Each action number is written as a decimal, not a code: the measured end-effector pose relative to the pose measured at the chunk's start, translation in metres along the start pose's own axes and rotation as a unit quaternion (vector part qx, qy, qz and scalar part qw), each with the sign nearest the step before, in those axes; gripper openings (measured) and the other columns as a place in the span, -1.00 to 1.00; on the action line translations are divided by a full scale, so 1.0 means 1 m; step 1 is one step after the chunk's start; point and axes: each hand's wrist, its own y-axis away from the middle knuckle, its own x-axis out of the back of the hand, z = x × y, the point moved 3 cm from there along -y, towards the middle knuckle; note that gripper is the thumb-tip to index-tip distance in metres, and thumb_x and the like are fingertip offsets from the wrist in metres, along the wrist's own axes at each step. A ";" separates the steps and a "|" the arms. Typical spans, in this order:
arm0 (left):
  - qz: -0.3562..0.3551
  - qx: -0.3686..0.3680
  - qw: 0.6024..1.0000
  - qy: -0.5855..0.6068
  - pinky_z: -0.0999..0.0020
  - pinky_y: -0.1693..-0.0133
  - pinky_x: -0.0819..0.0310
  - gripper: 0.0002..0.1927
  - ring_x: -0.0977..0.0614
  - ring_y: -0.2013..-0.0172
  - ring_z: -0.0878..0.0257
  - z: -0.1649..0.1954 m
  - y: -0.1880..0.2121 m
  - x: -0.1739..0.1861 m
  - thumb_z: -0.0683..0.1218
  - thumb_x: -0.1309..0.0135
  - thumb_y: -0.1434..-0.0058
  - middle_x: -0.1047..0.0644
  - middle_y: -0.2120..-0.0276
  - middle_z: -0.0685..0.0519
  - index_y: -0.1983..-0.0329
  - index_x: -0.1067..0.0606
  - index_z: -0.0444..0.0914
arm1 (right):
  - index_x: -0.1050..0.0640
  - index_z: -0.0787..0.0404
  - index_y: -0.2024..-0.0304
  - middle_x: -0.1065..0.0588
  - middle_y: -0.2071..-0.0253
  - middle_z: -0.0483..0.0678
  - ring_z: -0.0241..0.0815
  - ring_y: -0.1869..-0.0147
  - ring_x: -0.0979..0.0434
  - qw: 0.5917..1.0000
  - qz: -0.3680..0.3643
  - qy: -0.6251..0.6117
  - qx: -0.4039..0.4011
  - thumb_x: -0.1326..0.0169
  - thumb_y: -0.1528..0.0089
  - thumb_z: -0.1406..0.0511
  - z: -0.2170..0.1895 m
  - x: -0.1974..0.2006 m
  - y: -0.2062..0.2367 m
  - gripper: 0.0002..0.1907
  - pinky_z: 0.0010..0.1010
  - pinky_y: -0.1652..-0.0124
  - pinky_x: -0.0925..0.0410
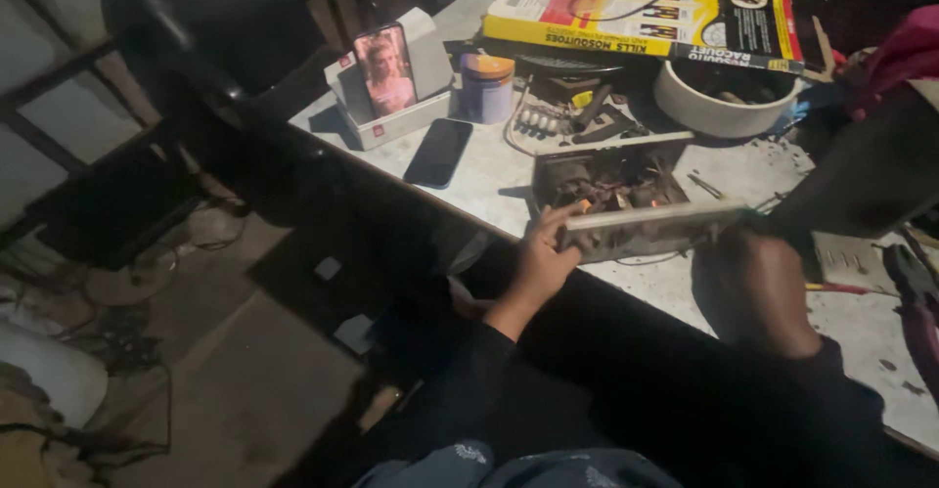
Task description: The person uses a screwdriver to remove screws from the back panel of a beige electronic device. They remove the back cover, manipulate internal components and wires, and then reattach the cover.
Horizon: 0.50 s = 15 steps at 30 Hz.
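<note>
An opened metal electronics chassis (616,190) with wires and parts inside sits at the near edge of a white worktable (489,170). My left hand (543,253) grips its near left corner, thumb up against the front panel (650,222). My right hand (758,288) holds the right end of that same front panel, fingers wrapped around it. Both sleeves are dark.
A dark phone (439,152) lies flat left of the chassis. Behind it a second phone (384,69) leans in a white box, beside a small lidded jar (487,87). A white bowl (724,97), a yellow carton (646,19) and pliers (915,297) are nearby.
</note>
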 end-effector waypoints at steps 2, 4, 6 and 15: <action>-0.014 -0.051 0.988 -0.145 0.01 -0.56 0.01 -0.49 -0.71 -0.03 0.11 -0.004 0.004 0.006 -0.34 -0.09 -0.18 -0.69 0.16 -0.09 -0.24 -0.52 -0.27 | -0.61 0.24 0.22 -0.56 0.26 0.21 0.27 0.14 -0.57 0.999 0.030 -0.011 0.007 -0.27 -0.21 0.29 -0.010 0.013 0.019 -0.84 -0.01 0.10 -0.41; -0.017 -0.089 0.981 -0.170 -0.02 -0.51 -0.04 -0.48 -0.64 -0.13 0.01 -0.004 0.007 0.011 -0.27 -0.15 -0.15 -0.64 0.01 -0.14 -0.23 -0.49 -0.25 | -0.60 0.26 0.09 -0.54 0.11 0.18 0.24 0.02 -0.57 0.996 0.058 -0.043 0.049 -0.20 -0.19 0.37 -0.022 0.021 0.022 -0.77 -0.06 0.03 -0.41; -0.007 -0.096 0.975 -0.202 -0.01 -0.44 -0.10 -0.46 -0.53 -0.23 -0.11 0.000 0.014 0.009 -0.19 -0.22 -0.13 -0.57 -0.10 -0.20 -0.23 -0.47 -0.26 | -0.60 0.26 0.05 -0.53 0.03 0.14 0.20 -0.05 -0.56 0.991 0.069 -0.066 0.096 -0.18 -0.15 0.41 -0.034 0.023 0.025 -0.71 -0.09 -0.01 -0.41; -0.088 -0.125 0.940 -0.304 -0.12 -0.52 0.03 -0.33 -0.37 -0.42 -0.26 0.041 0.053 -0.026 -0.05 -0.20 -0.28 -0.45 -0.30 -0.26 -0.40 -0.27 -0.32 | -0.60 0.29 0.05 -0.55 0.03 0.13 0.17 -0.05 -0.54 0.988 0.020 -0.100 0.112 -0.22 -0.04 0.44 -0.058 0.009 0.026 -0.62 -0.15 0.00 -0.40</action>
